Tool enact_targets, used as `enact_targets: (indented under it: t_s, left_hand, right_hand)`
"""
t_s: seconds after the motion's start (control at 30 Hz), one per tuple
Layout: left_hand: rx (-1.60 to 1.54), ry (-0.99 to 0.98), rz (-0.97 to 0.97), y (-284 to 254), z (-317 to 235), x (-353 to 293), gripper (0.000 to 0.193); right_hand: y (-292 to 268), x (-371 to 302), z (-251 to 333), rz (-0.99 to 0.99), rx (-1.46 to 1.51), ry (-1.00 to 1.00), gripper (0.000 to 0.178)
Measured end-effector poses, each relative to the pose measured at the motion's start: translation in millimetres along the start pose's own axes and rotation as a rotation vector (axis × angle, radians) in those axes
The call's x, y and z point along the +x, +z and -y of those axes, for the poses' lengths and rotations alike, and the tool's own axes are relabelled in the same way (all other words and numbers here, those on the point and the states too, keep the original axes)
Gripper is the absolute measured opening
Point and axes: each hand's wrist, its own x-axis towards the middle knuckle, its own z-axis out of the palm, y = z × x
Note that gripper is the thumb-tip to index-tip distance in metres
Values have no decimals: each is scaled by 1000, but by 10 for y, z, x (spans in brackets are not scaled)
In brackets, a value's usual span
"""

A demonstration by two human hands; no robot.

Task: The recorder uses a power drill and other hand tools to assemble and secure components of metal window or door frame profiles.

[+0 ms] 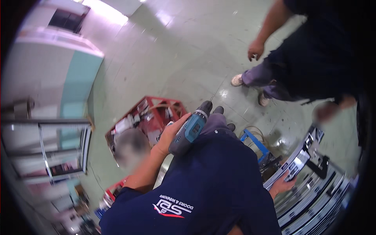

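Note:
A teal and black cordless drill (189,131) with a long thin bit is held in my left hand (169,135), whose fingers are closed round it. The bit points up and to the right, away from my body, over the floor. Low at the right, my right hand (281,185) is closed on the edge of a silver metal profile (294,161). That profile slants up toward a co-worker's hand (346,102) near its far end. My right palm is partly hidden by the profile.
A red metal cart (145,102) with tools and parts stands left of the drill. Several long metal profiles (313,207) lie stacked at lower right, beside a blue stand (254,141). The co-worker (309,58) stands at upper right. A framed glass panel (64,149) is at far left.

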Motion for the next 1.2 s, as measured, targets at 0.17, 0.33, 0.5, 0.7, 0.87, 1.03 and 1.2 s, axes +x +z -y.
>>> enact_targets:
  t_s: [0.17, 0.33, 0.5, 0.7, 0.87, 1.03, 1.2]
  left_hand:
    - [101, -155, -225, -106, 216, -967, 82]
    - [184, -338, -578, -14, 547, -1870, 92]
    - [287, -407, -739, 2, 780, -2558, 100]
    - [216, -270, -491, -62, 868, -2637, 98]
    - [-767, -477, -291, -63, 893, -2122, 78]
    - [29, -262, -20, -237, 637, -1233, 72]
    - [366, 327, 252, 143, -135, -325, 81]
  right_hand:
    - [76, -11, -126, 12, -121, -95, 80]
    - [149, -26, -264, 42, -170, -62, 85]
    - [155, -7, -293, 69, -192, -83, 85]
    - [111, 57, -400, -15, -191, -67, 78]
    - [68, -74, -279, -50, -81, -21, 71]
    - [70, -130, -74, -140, 17, 32, 67]
    - [-2, -136, -7, -251, 194, 98, 65]
